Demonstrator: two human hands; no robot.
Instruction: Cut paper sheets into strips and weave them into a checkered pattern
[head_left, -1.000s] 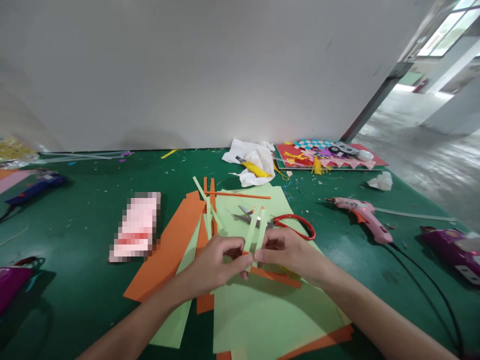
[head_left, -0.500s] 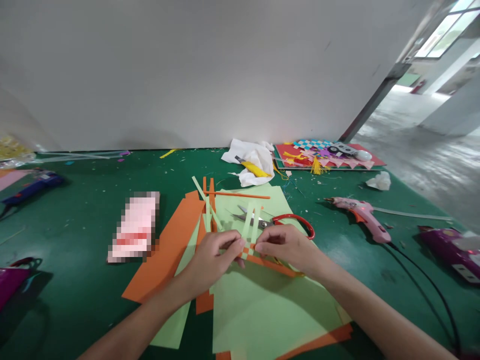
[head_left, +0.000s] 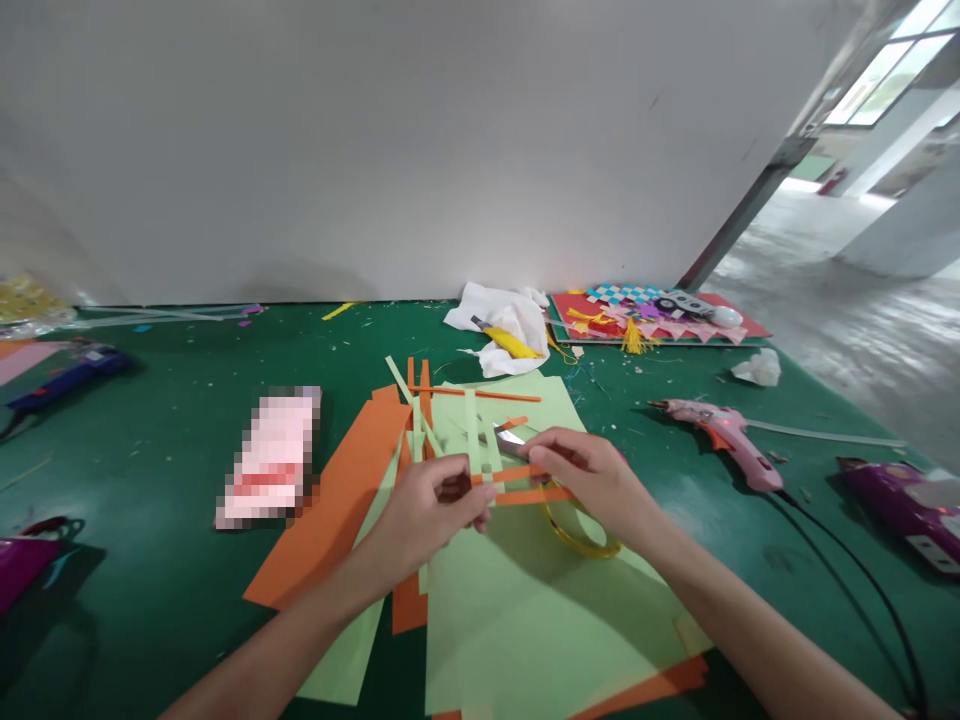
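Note:
My left hand point(head_left: 446, 500) pinches the left end of a small weave of orange and light green paper strips point(head_left: 489, 482). Two light green strips point away from it, and two orange strips run right. My right hand point(head_left: 585, 475) has its fingers closed on the right ends of the orange strips point(head_left: 529, 496). Both hands are above light green paper sheets point(head_left: 517, 620). Scissors point(head_left: 510, 440) lie behind the weave, their handles mostly hidden by my right hand. A roll of yellow tape point(head_left: 589, 548) rests under my right hand.
Orange sheets point(head_left: 337, 500) and loose strips lie to the left. Beyond them is a pixelated pink object point(head_left: 270, 460). A yellow cutter point(head_left: 510, 340) rests on white tissue point(head_left: 480, 305) at the back. A pink glue gun point(head_left: 724, 430) with its cord is on the right.
My right hand has moved from the weave onto the orange strips' right ends, which now stretch rightward. The weave has turned a little, and the yellow tape roll shows more.

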